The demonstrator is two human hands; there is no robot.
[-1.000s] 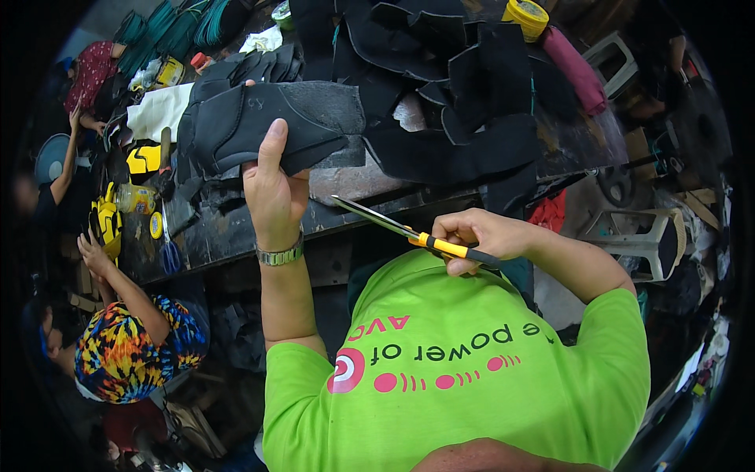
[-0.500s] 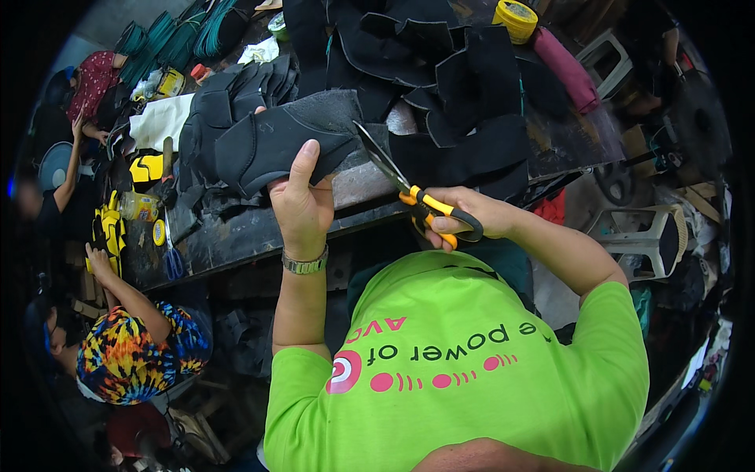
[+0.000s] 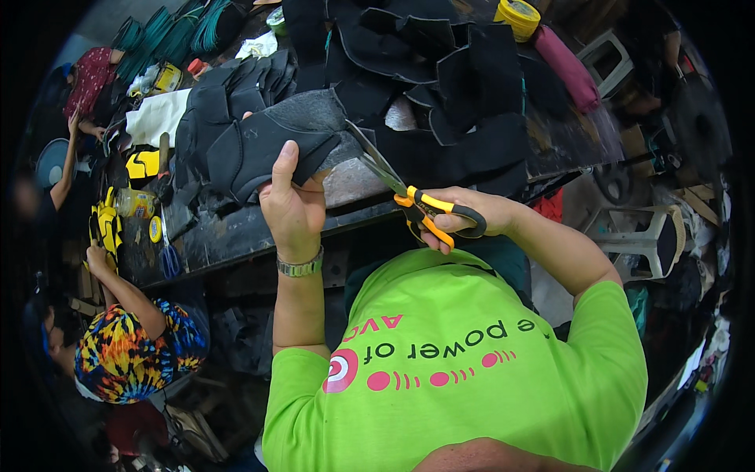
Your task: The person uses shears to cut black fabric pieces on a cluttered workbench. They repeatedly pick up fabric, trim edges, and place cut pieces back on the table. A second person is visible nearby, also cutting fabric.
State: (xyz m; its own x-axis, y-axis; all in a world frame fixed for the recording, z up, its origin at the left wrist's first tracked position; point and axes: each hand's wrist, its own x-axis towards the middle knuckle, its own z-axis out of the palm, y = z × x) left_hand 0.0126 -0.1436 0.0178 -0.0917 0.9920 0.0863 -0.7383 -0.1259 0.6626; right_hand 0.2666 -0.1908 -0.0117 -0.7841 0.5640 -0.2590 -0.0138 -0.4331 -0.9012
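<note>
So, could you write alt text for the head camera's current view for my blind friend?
A person's right hand holds open yellow-handled scissors at the right end of a dark fabric-like piece gripped in the left hand. A cluttered table bears more black pieces; a brightly dressed co-worker is at lower left.
</note>
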